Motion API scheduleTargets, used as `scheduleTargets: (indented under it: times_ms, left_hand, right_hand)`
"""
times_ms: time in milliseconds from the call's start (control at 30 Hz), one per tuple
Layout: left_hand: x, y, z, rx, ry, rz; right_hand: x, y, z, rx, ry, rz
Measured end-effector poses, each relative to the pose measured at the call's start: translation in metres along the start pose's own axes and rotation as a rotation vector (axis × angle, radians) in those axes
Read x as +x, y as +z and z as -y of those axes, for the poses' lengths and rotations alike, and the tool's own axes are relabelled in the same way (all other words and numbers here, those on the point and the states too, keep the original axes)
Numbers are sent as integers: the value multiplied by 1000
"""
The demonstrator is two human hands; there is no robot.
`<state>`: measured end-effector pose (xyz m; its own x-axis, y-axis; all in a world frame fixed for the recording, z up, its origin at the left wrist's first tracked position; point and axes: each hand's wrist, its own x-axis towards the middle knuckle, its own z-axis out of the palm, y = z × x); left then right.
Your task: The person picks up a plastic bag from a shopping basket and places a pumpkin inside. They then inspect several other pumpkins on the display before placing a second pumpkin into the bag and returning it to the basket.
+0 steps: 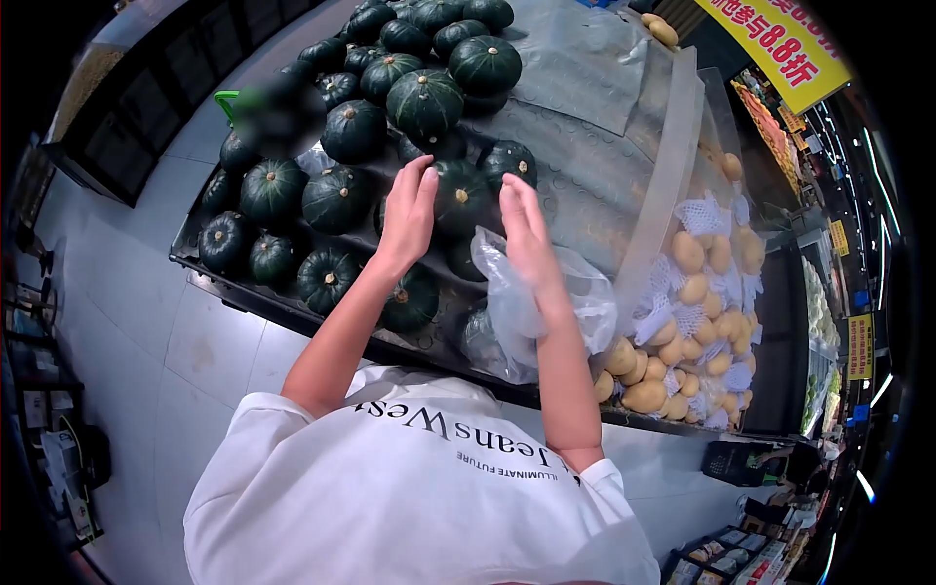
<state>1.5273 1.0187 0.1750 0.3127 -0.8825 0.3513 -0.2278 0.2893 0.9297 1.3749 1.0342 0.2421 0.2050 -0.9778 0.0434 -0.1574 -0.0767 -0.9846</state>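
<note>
A dark green pumpkin point(461, 198) sits between my hands. My left hand point(409, 210) is at its left side, fingers stretched out and nearly together; whether they touch the skin cannot be told. On the other side, my right hand point(526, 229) has its fingers extended, with a small gap to the pumpkin. A clear plastic bag point(580, 307) hangs crumpled around my right wrist and forearm; how it is held there is hidden. Through the bag's lower left part, another dark round shape shows. More pumpkins point(336, 200) surround my left hand and forearm.
The pumpkins rest on a dark display stand point(575, 185). A clear divider point(668, 166) separates it from potatoes point(694, 290), some in white foam nets, on the right. A yellow sign point(780, 49) hangs at the upper right. People and shelves are at the lower right.
</note>
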Motion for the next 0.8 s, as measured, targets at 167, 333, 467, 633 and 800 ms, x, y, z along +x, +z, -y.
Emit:
scheduleTargets:
  times_ms: [167, 333, 467, 633, 800]
  left_hand:
    - [-3, 7, 2, 54, 52, -57]
    - [-1, 12, 0, 6, 131, -94]
    - [-4, 0, -21, -277, 69, -76]
    - [-24, -12, -83, -885, -150, 112]
    - [-71, -5, -93, -894, -87, 367]
  right_hand:
    - [2, 21, -55, -3, 89, -133]
    - [2, 34, -58, 29, 50, -202]
    - [-23, 30, -19, 244, -59, -181]
    - [-64, 5, 41, 113, -385, -126]
    - [-89, 13, 29, 274, -474, -312]
